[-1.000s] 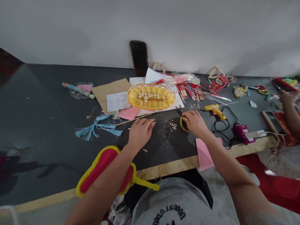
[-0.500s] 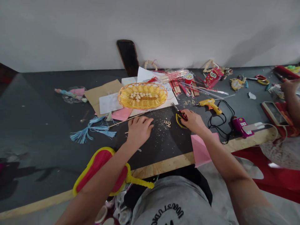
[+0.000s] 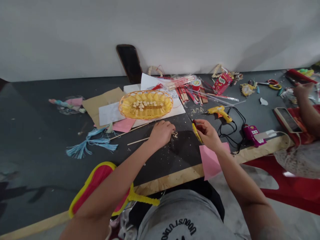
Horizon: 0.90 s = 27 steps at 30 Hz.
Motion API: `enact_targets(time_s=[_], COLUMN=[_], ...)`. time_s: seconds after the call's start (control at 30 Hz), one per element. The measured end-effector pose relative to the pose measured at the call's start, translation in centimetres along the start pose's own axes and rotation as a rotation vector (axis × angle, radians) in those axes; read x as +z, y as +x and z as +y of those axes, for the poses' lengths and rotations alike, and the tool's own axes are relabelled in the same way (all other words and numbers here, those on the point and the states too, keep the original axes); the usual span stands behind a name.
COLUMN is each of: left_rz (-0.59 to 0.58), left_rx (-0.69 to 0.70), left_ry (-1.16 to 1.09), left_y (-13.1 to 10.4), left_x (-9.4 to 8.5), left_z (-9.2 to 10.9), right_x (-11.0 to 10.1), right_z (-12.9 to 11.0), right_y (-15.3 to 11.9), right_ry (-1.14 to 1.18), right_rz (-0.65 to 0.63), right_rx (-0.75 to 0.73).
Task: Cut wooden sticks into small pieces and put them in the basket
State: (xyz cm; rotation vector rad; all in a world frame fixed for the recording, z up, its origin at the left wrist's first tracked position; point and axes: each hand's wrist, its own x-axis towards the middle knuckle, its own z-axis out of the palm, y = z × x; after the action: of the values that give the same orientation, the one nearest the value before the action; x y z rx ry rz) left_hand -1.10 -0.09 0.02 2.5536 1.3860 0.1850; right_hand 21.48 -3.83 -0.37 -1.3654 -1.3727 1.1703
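Note:
My left hand is low over the dark table with its fingers bent together. Its fingertips meet a little pile of small pale pieces; what they pinch, if anything, is hidden. In my right hand is a pair of scissors with red and yellow handles, the blades pointing away from me. Beyond both hands stands a yellow woven basket with small pale flower-like pieces inside. Thin wooden sticks lie beside my left hand.
A yellow glue gun and its cord lie right of my hands. Pink paper overhangs the front edge. At left are a blue tassel and a pink-and-yellow fan-like piece. A phone leans on the wall. Another person's arm reaches in from the right.
My left hand has moved right, to the pile, and its fingers have curled in. The scissors have turned in my right hand, which is lifted slightly. The view has shifted a little.

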Motion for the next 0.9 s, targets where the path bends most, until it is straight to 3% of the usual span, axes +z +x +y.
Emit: enact_targets(time_s=[0.13, 0.23, 0.37, 0.5, 0.63, 0.83, 0.9], left_rz=[0.036, 0.072, 0.056, 0.050, 0.095, 0.101, 0.086], left_rx=[-0.025, -0.096, -0.130, -0.170, -0.182, -0.105, -0.093], left_ry=[-0.034, 0.020, 0.054, 0.090, 0.034, -0.011, -0.007], left_y=[-1.5, -2.9, -4.4, -5.1, -4.6, -2.4, -2.0], left_x=[-0.5, -0.9, -1.2, -1.2, -0.8, 0.5, 0.7], left_z=[-1.4, -2.3, -2.1, -1.8, -1.1, 0.9, 1.0], right_x=[0.0, -0.2, -0.2, 0.4, 1.6, 4.2, 4.8], right_z=[0.2, 0.1, 0.0, -0.5, -1.3, -0.8, -0.2], right_y=[-0.3, -0.3, -0.2, 0.0, 1.7, 5.7, 5.8], right_ry=[-0.001, -0.031, -0.074, -0.095, -0.002, 0.283, 0.323], right_rz=[0.026, 0.024, 0.033, 0.001, 0.051, 0.314, 0.292], right_rx=[0.041, -0.015, -0.117, -0.120, -0.155, -0.280, -0.246])
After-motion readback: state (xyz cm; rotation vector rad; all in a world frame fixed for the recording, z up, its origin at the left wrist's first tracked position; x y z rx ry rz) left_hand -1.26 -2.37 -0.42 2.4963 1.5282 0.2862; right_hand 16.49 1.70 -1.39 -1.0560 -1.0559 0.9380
